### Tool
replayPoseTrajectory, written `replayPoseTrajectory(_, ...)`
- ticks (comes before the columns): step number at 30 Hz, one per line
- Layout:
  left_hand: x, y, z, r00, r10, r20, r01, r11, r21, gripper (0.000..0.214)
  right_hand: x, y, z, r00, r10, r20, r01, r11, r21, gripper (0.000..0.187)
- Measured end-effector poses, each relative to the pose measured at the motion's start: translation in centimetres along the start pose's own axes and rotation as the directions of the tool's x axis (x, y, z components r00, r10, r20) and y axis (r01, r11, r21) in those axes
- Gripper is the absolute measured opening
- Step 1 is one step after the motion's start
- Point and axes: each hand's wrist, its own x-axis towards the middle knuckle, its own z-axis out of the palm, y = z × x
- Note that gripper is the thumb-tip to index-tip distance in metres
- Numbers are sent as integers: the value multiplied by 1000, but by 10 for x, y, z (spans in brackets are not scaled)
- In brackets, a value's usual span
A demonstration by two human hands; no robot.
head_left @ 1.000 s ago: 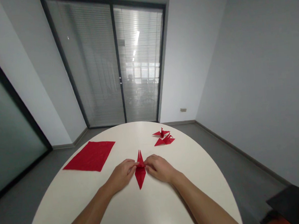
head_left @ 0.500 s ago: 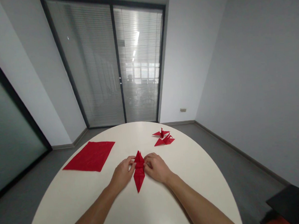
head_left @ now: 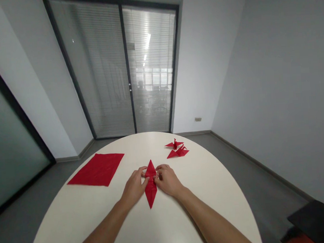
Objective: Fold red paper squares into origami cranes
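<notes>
Between my hands lies a folded red origami paper [head_left: 151, 190], a long diamond pointed at its far and near ends, with a crease across its middle. My left hand [head_left: 135, 184] grips its left edge, the thumb on top of the paper near the crease. My right hand [head_left: 167, 178] pinches the right edge at the same height, fingers curled. The fingertips cover parts of both side edges. Two finished red paper cranes, one crane [head_left: 175, 144] behind the other crane [head_left: 178, 152], rest beyond my right hand.
A flat red paper sheet [head_left: 99, 170] lies at the left of the round white table [head_left: 147, 233]. The table's curved edge runs around the work area. A dark object [head_left: 318, 219] stands at the lower right, beyond the table. A glass door [head_left: 103, 73] with blinds is behind.
The far point of the folded paper now lies flatter and reaches farther out. My left thumb has moved inward onto the paper, and my right fingers have shifted slightly left.
</notes>
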Motion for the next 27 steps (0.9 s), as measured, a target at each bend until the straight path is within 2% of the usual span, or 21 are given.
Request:
replayPoseTrajectory(7, 1, -1, 3, 998, 51, -26, -52, 999, -15, 39, 1, 2, 4, 999, -12, -30, 11, 1000, -28, 4)
replayPoseTrajectory(12, 0, -3, 5, 998, 56, -11, -55, 998, 7, 39, 2, 2, 0, 997, -67, -48, 65, 997, -35, 12)
replayPoseTrajectory(17, 0, -1, 3, 999, 40, -4, -40, 999, 10, 38, 1, 1, -6, 989, -150, 13, 151, 985, -80, 1)
replayPoseTrajectory(21, 0, 1, 3, 999, 32, -15, -32, 999, 41, 35, -1, -3, -13, 973, -228, 40, 232, 963, -140, 8)
replayPoseTrajectory(27, 0, -1, 5, 988, 131, -84, -123, 988, 98, 30, -4, -10, -21, 913, -342, 224, 385, 902, -194, 16)
